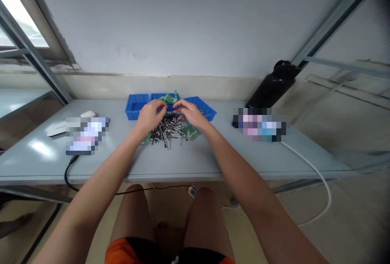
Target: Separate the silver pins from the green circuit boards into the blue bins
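Over a heap of metal screws (169, 130), my two hands are close together, fingertips nearly meeting. My left hand (151, 114) has thumb and fingers pinched together, and a thin dark piece seems to stick out from them, too small to name. Facing it, my right hand (192, 114) has its fingers bent and apart, with a gap between forefinger and thumb. Green printed plastic packets lie around the heap: one packet (191, 132) below my right hand, another (168, 98) by the bins behind. Blue bins stand behind my hands: a left bin (133, 115), a middle bin (154, 96) and a right bin (210, 113).
At left on the grey table (176, 162) are a blurred-out phone (88, 136) with a black cable, and a white earbud case (88, 114). To the right lie another blurred-out device (258, 125) with a white cable, and a black bottle (271, 89) near the wall.
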